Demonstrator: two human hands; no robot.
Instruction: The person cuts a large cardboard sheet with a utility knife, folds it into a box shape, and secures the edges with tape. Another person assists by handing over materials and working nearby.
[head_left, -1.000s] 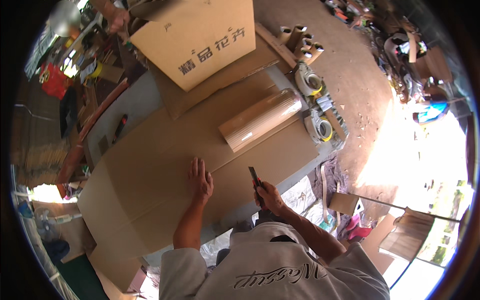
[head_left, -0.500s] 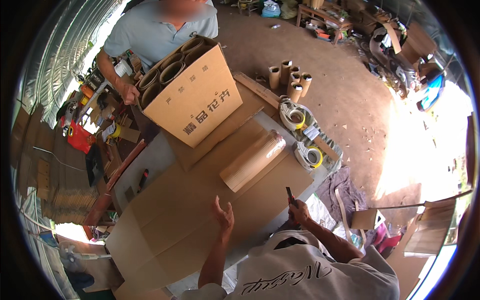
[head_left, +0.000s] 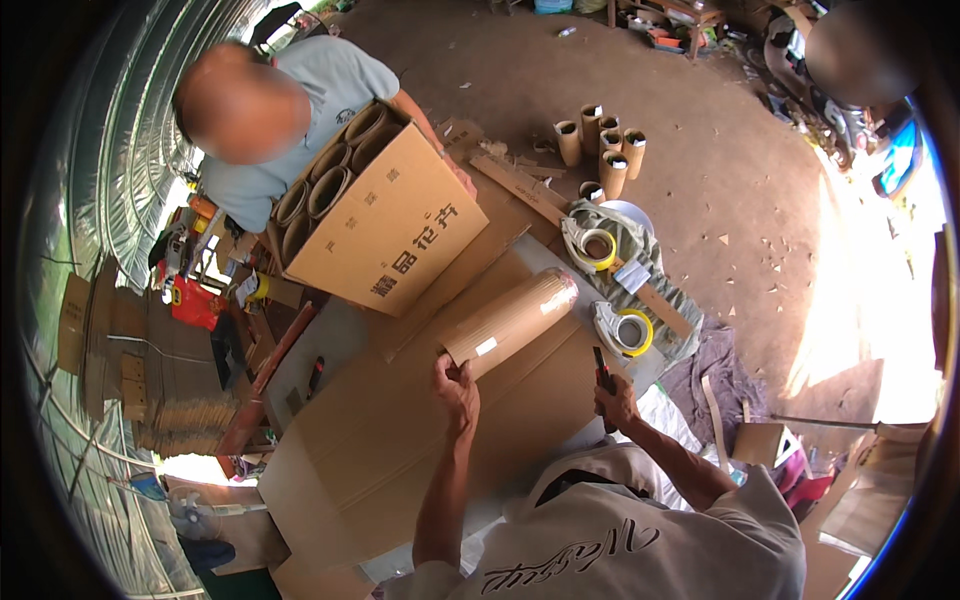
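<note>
Cardboard roll [head_left: 515, 318] lies before us; our left hand [head_left: 458, 393] pinches its near end, our right hand [head_left: 619, 405] grips a knife [head_left: 604, 378].

1. Cardboard roll [head_left: 515, 318]: brown, finely striped lengthwise.
2. Cutter [head_left: 606, 384]: black and red.
3. Carton [head_left: 385, 235]: tan, dark printed characters.
4. Cardboard sheet [head_left: 400, 440]: plain brown.
5. Worktop [head_left: 345, 332]: grey.
6. Tape dispenser [head_left: 612, 332]: whitish and yellow.

Flat cardboard [head_left: 385, 450] gave open passage on the near side of the roll [head_left: 515, 320]. The box [head_left: 385, 225] blocked the far left, dispensers [head_left: 606, 322] the right; behind the box, room was hard to judge.
</note>
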